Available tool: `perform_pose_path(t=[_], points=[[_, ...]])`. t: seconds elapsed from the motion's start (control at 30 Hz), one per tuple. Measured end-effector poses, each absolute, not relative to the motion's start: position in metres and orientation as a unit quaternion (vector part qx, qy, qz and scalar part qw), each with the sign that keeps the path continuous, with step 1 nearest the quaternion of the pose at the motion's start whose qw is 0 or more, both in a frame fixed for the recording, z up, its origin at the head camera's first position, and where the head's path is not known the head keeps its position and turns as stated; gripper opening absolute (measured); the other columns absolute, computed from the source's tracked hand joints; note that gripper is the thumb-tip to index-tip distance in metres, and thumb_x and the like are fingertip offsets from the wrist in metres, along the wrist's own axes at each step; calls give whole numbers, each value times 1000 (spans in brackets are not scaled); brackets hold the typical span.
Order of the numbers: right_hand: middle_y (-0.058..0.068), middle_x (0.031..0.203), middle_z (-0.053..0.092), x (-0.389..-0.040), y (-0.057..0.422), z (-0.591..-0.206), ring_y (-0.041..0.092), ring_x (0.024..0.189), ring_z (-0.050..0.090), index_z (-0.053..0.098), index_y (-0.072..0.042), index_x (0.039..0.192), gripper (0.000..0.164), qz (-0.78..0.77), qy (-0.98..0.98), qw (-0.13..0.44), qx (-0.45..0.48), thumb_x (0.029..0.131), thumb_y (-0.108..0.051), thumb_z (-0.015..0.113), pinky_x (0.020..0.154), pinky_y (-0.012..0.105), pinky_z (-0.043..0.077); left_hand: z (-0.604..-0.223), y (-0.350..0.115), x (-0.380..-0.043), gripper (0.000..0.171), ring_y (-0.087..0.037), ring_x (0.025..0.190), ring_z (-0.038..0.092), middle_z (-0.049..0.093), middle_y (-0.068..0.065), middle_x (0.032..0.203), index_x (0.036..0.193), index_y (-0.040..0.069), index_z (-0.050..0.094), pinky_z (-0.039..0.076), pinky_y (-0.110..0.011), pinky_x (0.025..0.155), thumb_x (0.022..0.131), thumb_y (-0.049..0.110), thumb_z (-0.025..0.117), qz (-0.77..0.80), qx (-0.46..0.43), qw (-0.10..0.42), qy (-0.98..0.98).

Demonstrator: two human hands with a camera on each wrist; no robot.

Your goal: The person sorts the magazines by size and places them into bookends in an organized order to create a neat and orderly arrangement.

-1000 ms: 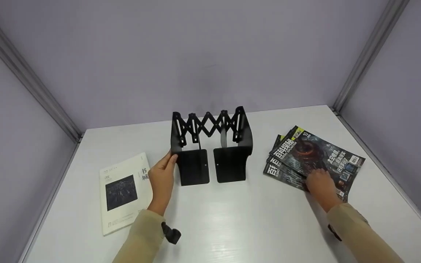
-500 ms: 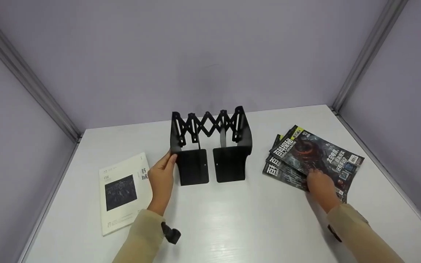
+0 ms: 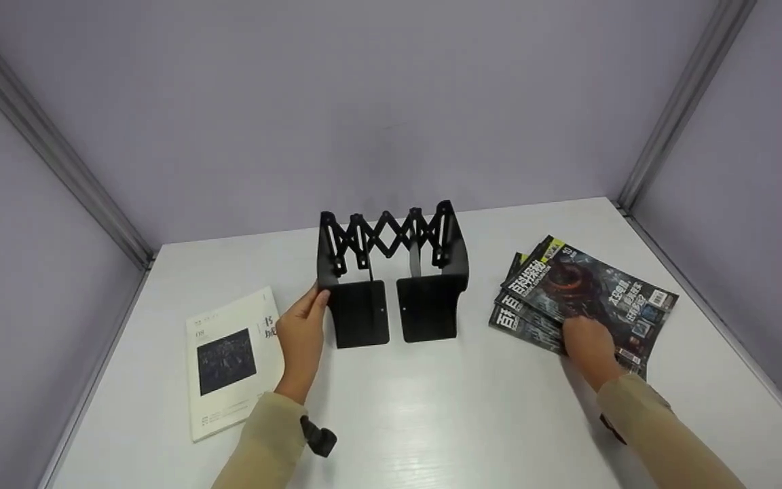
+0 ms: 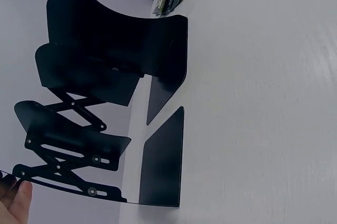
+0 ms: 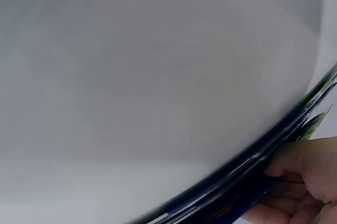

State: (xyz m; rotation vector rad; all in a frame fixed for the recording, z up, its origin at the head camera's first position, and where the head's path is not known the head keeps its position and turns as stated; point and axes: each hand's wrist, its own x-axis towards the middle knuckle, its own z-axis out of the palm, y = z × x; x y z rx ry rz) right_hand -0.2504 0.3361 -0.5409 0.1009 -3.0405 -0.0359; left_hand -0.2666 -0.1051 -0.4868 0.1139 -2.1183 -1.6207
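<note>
A black expandable bookend [image 3: 360, 316] with scissor links along its back stands on the white table. My left hand [image 3: 301, 339] holds the edge of its left upright, thumb at the front; in the left wrist view only the fingertips [image 4: 20, 203] show beside the bookend [image 4: 160, 166]. To the right, several dark magazines [image 3: 608, 292] lie fanned out in an overlapping pile. My right hand [image 3: 589, 345] pinches the top magazine by its near edge. Close up in the right wrist view, the thumb and curled fingers of the right hand [image 5: 303, 182] grip the dark magazine [image 5: 226, 203].
Left of the bookend lies a cream-covered book [image 3: 231, 414] with a dark square picture, partly behind my left wrist. Pale walls [image 3: 391, 102] with grey metal corner strips enclose the table [image 3: 432, 421] at the back and sides.
My right hand has shifted slightly left at the magazine's edge. My left hand and the bookend stay in place, while the head view has tilted a little.
</note>
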Motion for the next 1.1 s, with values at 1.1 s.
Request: perform_pose_path(t=[1.1], points=[[36, 72, 64, -246, 366, -536, 53, 63, 62, 67, 14, 85, 16, 147, -955, 256, -18, 92, 2, 58, 56, 63, 47, -487, -104, -268, 30, -25, 106, 72, 72, -13, 118, 121, 3, 70, 58, -20, 82, 94, 17, 69, -591, 34, 242, -769]])
